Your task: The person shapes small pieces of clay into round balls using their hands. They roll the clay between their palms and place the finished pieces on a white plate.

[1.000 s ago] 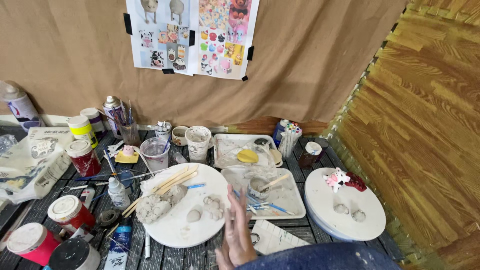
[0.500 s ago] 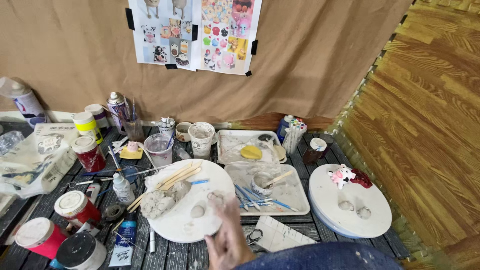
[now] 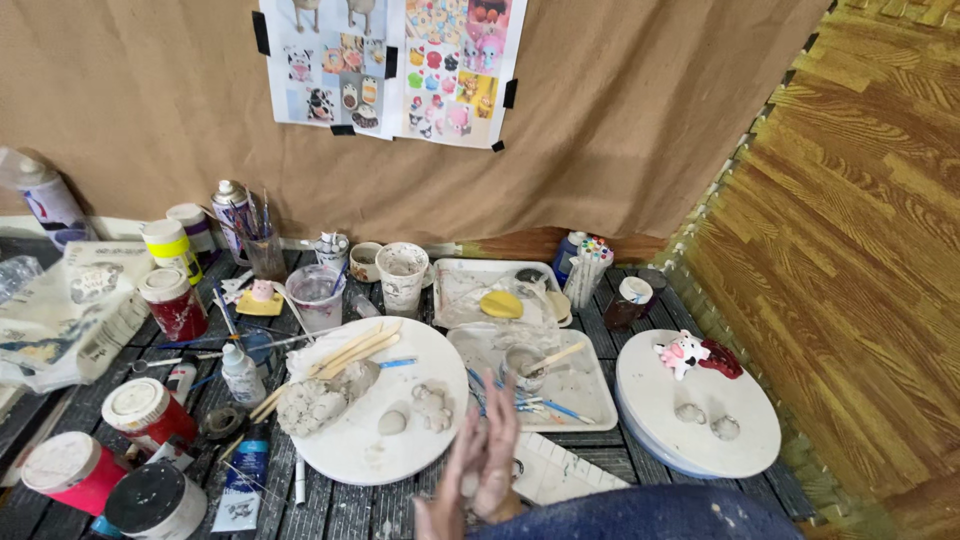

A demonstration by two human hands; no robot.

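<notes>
Although two hands are seen low in the frame, pressed palm to palm — the left hand point(image 3: 462, 480) against the right hand point(image 3: 497, 450) — whatever may be held between them cannot be made out, and the wrists are cut off by a blue-clad knee point(image 3: 640, 515) at the bottom edge. They are held just off the near rim of a round white board point(image 3: 385, 460), on which a grey clay lump point(image 3: 312, 402), a small clay ball point(image 3: 392, 422) and a small shaped clay piece point(image 3: 433, 407) are laid beside wooden sticks point(image 3: 335, 360).

A dark slatted table point(image 3: 350, 510) is crowded with paint jars, cups and white trays; to the right a second round board point(image 3: 700, 440) is set, bearing a pink-and-white figurine point(image 3: 683, 352). Brown paper point(image 3: 620, 120) is hung behind, with picture sheets point(image 3: 390, 60) taped on, and wood-grain floor point(image 3: 860, 250) is seen at right.

Compared with half a second ago, a second hand has been brought up against the first — then only one was visible — and the view has shifted slightly.
</notes>
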